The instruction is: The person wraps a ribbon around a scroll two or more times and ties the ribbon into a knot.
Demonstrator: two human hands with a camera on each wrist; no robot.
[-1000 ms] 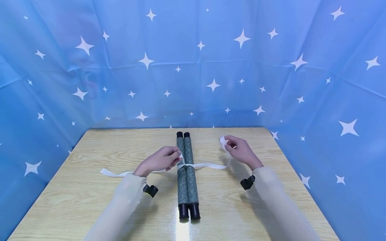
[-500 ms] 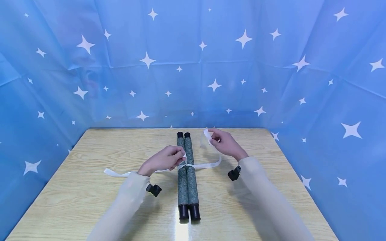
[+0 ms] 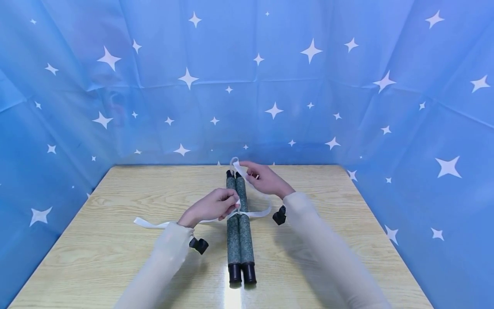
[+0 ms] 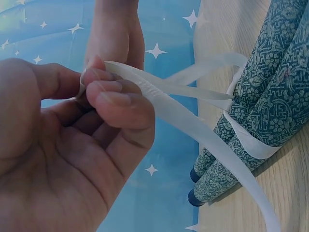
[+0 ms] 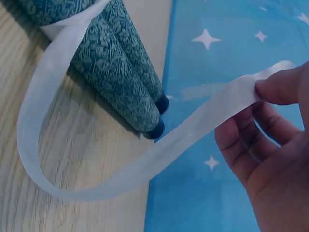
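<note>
two rolled scrolls (image 3: 233,240) in green patterned brocade lie side by side, lengthwise, at the middle of the wood-grain table (image 3: 115,257), their black end knobs (image 3: 249,273) pointing toward and away from me. from my remote seat i see a white ribbon (image 5: 183,137) wrapped around both of them near mid-length.

the left hand (image 3: 212,205) is just left of that wrap; its thumb and fingers are curled and pinch a fold of the ribbon, drawn up from the scrolls. the right hand (image 3: 267,179) is right of the scrolls' far ends; i see its thumb and forefinger pinching the ribbon near one tip, with the remaining fingers bent below. from there the strip sags in a curve back to the wrap. the other tail lies on the table at the left, passing by the left wrist.

both arms wear cream sleeves (image 3: 166,253); a blue curtain (image 3: 247,43) with white stars hangs behind the table.
</note>
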